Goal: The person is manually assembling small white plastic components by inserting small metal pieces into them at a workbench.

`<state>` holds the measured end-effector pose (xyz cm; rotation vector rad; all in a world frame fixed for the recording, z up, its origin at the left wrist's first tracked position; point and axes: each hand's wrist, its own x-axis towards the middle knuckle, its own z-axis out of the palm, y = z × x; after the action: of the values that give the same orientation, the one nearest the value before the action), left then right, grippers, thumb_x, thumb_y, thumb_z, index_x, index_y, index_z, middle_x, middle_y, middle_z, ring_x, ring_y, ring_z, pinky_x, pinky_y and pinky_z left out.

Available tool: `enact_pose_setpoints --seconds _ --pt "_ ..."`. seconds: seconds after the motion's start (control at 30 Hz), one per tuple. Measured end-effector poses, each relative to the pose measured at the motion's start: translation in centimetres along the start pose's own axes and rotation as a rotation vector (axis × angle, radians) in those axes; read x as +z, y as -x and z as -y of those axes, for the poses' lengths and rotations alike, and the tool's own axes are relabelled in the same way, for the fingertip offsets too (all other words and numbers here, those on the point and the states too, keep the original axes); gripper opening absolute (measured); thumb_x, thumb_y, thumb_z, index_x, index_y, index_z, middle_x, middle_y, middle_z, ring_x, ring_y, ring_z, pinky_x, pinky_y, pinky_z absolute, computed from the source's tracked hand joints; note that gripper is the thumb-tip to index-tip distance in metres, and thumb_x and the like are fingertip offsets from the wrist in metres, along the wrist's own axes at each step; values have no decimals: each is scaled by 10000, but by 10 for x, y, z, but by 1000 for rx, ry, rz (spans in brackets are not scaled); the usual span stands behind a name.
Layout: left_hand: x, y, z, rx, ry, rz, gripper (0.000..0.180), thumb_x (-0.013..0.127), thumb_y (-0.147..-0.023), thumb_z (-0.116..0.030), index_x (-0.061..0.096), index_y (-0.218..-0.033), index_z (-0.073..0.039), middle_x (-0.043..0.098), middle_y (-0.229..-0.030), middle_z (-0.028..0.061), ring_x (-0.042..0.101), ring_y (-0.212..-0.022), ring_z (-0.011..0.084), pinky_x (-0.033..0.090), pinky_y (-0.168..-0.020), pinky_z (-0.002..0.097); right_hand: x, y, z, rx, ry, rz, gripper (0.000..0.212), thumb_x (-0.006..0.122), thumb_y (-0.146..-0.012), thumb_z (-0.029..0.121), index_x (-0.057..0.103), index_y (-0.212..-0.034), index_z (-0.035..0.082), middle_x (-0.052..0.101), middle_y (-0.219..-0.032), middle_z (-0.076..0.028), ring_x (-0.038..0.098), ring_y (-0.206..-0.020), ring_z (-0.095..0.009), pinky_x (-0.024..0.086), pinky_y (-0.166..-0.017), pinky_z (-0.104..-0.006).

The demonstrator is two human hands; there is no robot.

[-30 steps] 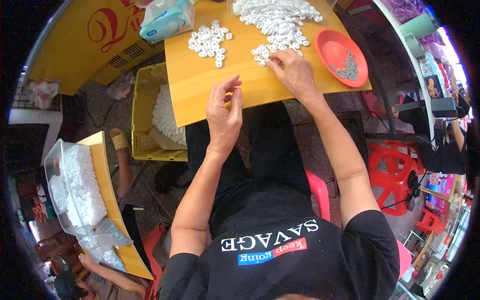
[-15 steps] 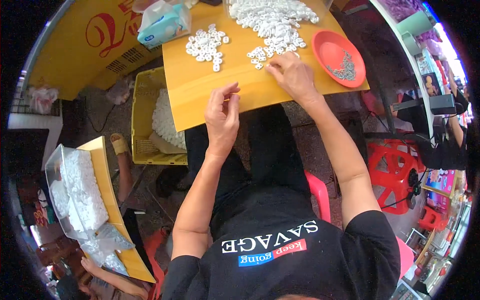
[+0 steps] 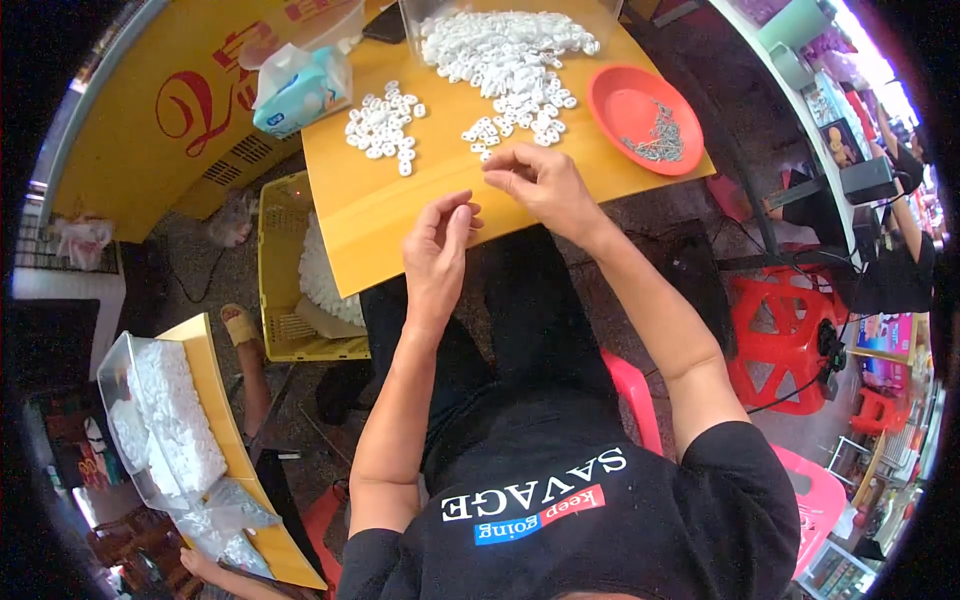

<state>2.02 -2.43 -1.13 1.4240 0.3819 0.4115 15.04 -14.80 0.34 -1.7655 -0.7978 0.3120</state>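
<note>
My right hand (image 3: pixel 545 192) hovers above the front part of the yellow table, thumb and fingertips drawn together in a pinch. Whatever sits in that pinch is too small or hidden to make out. Facing it at the table's front edge is my left hand (image 3: pixel 437 245), its fingers curled toward the thumb; what they hold, if anything, does not show. Just beyond the right hand spreads a big heap of small white oval plastic pieces with holes (image 3: pixel 510 60). Farther left lies a smaller pile of the same pieces (image 3: pixel 384 122).
A red plate (image 3: pixel 612 95) with thin metal pieces (image 3: pixel 660 138) stands on the table's right. A tissue pack (image 3: pixel 305 90) lies at back left. Below is a yellow crate (image 3: pixel 275 215) of white pieces. Another person's hand (image 3: pixel 200 565) is near a side table (image 3: pixel 225 400).
My right hand has drawn back from the edge of the white heap toward my left hand. The whole view has shifted slightly.
</note>
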Motion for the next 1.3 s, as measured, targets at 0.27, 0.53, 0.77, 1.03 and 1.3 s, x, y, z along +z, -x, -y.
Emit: enact_pose_setpoints --seconds 0.27,0.53,0.77,1.03,1.3 --pt "7 -3 4 -54 352 -14 189 602 -961 -120 614 -1093 15 662 -933 53 609 -808 106 492 -764 243 13 19 22 113 -336 60 159 632 -922 76 669 -1035 -29 675 -915 -29 627 -841 -73 520 -732 -222" --pt "7 -5 1 74 205 -32 167 591 -967 -118 623 -1066 12 644 -918 46 595 -816 105 499 -757 250 11 23 34 -5 -252 -22 149 642 -903 57 666 -1011 -41 681 -885 -51 636 -790 -71 526 -692 -221" --pt "8 -14 2 67 238 -2 172 610 -957 -122 610 -1059 17 655 -924 53 604 -816 106 486 -769 242 10 16 22 -260 57 -116 115 655 -866 41 664 -967 -15 645 -854 -101 665 -748 -184 530 -646 -283" --pt "-15 -32 4 73 105 8 125 589 -963 -98 587 -1019 13 658 -920 72 623 -801 130 504 -761 255 -42 -2 11 -360 312 -105 107 659 -864 69 674 -934 -10 638 -825 -115 645 -721 -216 512 -628 -310" --pt "-20 -35 12 80 88 41 116 603 -952 -76 588 -1026 12 655 -935 68 618 -814 122 503 -772 251 -189 -52 -61 -200 762 -245 189 636 -882 181 693 -976 27 688 -941 -120 672 -807 -263 520 -726 -353"
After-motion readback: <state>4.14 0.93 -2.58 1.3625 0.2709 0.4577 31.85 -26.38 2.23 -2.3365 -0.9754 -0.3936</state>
